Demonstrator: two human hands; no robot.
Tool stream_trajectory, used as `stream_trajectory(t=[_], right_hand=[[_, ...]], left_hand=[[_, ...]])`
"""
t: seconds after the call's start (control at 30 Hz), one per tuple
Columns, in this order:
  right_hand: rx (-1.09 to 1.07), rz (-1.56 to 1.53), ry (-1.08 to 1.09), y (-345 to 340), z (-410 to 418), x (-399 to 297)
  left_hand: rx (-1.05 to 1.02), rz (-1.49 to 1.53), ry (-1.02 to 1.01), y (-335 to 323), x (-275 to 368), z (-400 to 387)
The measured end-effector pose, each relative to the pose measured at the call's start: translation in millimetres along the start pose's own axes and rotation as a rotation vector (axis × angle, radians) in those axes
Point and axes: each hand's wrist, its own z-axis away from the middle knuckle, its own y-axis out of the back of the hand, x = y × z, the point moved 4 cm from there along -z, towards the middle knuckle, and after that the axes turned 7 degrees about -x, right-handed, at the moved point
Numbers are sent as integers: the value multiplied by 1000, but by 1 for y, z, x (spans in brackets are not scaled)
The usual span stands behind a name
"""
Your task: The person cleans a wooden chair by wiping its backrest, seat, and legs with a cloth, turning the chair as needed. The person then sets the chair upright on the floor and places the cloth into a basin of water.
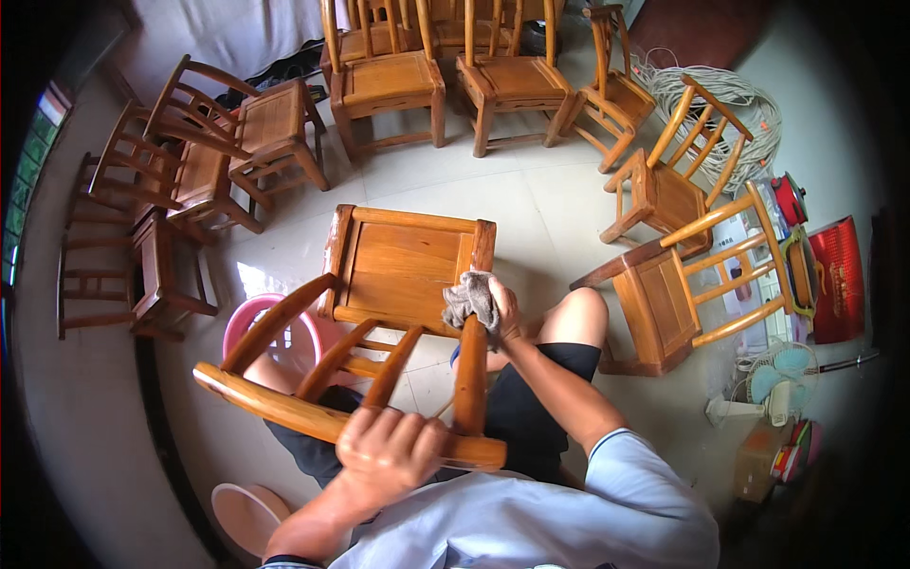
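Observation:
Before me a wooden chair (pixel 409 263) is turned so that its backrest is nearest my body and its seat lies beyond. My left hand (pixel 389 447) is closed around the chair's top rail, right of its middle. In my right hand (pixel 506 309) is a crumpled grey-brown cloth (pixel 470 299). The cloth touches the seat's right rear corner, where the right back post rises. The fingers of that hand are partly hidden behind the cloth.
More wooden chairs stand around me, including one on the right (pixel 657 306) and one on the left (pixel 167 270). A pink basin (pixel 238 320) sits beside my left leg, a paler basin (pixel 249 516) behind it. Coiled cable (pixel 739 107) and a small fan (pixel 782 373) lie right.

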Motion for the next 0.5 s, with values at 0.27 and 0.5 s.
stream_trajectory(t=[0.27, 0.5], right_hand=[[136, -185, 42, -101, 3, -18], [-167, 36, 256, -187, 14, -112]], left_hand=[[85, 15, 147, 61, -100, 57], [555, 1291, 437, 98, -148, 160]])
